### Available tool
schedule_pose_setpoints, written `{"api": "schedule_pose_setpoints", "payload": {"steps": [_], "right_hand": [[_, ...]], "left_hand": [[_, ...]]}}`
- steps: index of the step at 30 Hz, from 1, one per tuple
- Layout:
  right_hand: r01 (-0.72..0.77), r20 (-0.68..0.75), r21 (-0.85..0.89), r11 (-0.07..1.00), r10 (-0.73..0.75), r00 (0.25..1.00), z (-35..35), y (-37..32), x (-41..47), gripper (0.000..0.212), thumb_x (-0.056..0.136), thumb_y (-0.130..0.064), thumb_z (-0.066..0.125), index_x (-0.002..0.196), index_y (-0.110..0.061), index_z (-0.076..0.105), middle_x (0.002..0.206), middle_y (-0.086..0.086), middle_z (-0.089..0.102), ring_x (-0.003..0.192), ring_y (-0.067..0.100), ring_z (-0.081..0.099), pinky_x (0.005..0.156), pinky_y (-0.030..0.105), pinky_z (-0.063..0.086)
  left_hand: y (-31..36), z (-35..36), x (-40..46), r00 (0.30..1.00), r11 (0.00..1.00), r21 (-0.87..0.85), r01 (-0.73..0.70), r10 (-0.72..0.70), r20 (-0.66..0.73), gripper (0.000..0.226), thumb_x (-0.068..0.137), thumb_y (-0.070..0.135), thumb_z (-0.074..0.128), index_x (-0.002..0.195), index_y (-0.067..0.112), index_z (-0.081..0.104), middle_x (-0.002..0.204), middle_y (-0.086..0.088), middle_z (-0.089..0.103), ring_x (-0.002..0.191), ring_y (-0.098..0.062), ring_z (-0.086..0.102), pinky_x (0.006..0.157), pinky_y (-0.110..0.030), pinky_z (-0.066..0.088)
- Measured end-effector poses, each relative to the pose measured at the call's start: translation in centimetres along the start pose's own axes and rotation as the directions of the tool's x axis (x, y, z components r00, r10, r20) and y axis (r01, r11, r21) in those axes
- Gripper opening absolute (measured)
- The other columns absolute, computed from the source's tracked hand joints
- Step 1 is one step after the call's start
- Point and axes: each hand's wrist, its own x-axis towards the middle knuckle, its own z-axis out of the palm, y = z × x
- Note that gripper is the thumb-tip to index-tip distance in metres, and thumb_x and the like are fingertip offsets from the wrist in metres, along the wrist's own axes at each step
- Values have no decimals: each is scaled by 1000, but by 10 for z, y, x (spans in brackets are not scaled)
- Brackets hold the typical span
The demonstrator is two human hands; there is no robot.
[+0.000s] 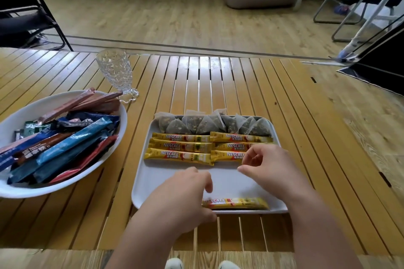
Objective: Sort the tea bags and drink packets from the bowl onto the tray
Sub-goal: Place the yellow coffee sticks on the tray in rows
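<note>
Left hand: the left hand [185, 194] hovers over the near half of the white tray [144, 183], fingers curled loosely downward; the thumb lies by the left end of a loose gold packet, and I cannot tell whether it touches it. It grips nothing that I can see.
Right hand: the right hand [269, 166] is over the tray's right side, thumb and forefinger drawn close together just off the right end of the gold rows, with nothing visible between them.
Loose packet: one gold stick packet [237, 202] lies along the tray's near edge, long axis left to right, directly below and between both hands. The left hand is nearer its left end.
Likely move: my guess is that this packet goes up into the gold rows.
Gold rows: six gold packets [181, 145] lie in two columns of three across the tray's middle, long axes left to right, the right hand hiding part of the right column.
Tea bags: pyramid tea bags [214, 125] line the tray's far edge.
Gap: bare tray between the rows and the loose packet; only the hands themselves are over it.
Bowl: the white bowl [13, 191] sits at the surface's left, well apart from the tray, holding blue, brown, red and pink packets [72, 146].
Glass: a clear patterned glass [114, 70] stands beyond the bowl.
Surface: slatted wood surface [218, 81].
</note>
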Motion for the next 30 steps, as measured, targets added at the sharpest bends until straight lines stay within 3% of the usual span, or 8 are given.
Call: {"api": "schedule_pose_setpoints", "payload": {"steps": [5, 9, 15, 18, 21, 23, 25, 30], "right_hand": [[84, 319, 81, 993, -106, 942, -10, -2, -3, 13, 71, -41, 81, 78, -36, 71, 70, -16, 63, 65, -9, 55, 50, 12, 43], [92, 420, 90, 992, -121, 899, -4, -4, -1, 11, 71, -37, 83, 77, -37, 74, 72, -15, 65, 62, -14, 53, 49, 9, 41], [210, 239, 46, 977, -215, 947, 12, -16, 1, 11, 79, -29, 76, 76, -37, 69, 73, -18, 64, 73, -14, 56, 52, 11, 42], [267, 21, 89, 959, -270, 963, 22, -27, 4, 13, 79, -22, 77, 78, -33, 71, 73, -20, 65, 69, -9, 59, 56, 6, 42], [338, -206, 44, 940, -323, 924, 32, -44, 10, 12, 80, -15, 76, 89, -23, 76, 82, -10, 71, 67, -4, 57, 67, 9, 47], [360, -214, 16, 933, -348, 913, 37, -53, 12, 14, 80, -12, 76, 91, -20, 77, 86, -5, 73, 72, 1, 59, 75, 18, 52], [365, -151, 1, 931, -361, 920, 39, -55, 7, 12, 80, -14, 76, 88, -22, 78, 86, -8, 73, 73, 0, 57, 75, 16, 51], [271, 63, -77, 959, -267, 962, 46, -48, -9, 5, 79, -24, 74, 80, -28, 77, 82, -16, 63, 71, -2, 52, 64, 13, 42]], "left_hand": [[-5, -6, 2, 998, 999, -20, 36, -35, 45, 17, 91, 34, 63, 107, 29, 66, 101, 8, 65, 89, -9, 58, 70, -22, 45], [-23, -15, 3, 995, 996, -44, 81, -83, -50, 19, 97, 29, 54, 112, 27, 65, 105, 8, 66, 95, -8, 59, 80, -20, 49], [-47, -21, 5, 952, 986, -116, 117, -144, -271, 13, 90, 33, 65, 101, 35, 73, 89, 20, 59, 80, 2, 55, 63, -11, 40], [-56, -23, 8, 852, 977, -177, 120, -193, -487, 16, 86, 32, 71, 100, 35, 75, 91, 18, 54, 81, -1, 53, 68, -17, 40], [-59, -28, 14, 733, 969, -227, 100, -226, -641, 18, 84, 26, 73, 101, 30, 76, 97, 12, 58, 87, -7, 55, 77, -22, 45], [-63, -30, 15, 708, 959, -254, 125, -266, -655, 16, 84, 21, 74, 98, 27, 77, 97, 9, 62, 85, -8, 55, 79, -22, 45], [-69, -29, 12, 722, 951, -259, 166, -296, -625, 12, 83, 20, 76, 90, 29, 78, 94, 9, 65, 81, -8, 56, 77, -22, 44], [-78, -21, 6, 861, 950, -224, 217, -295, -414, 23, 74, 19, 81, 65, 35, 67, 74, 17, 61, 69, 0, 57, 60, -14, 44]]}}
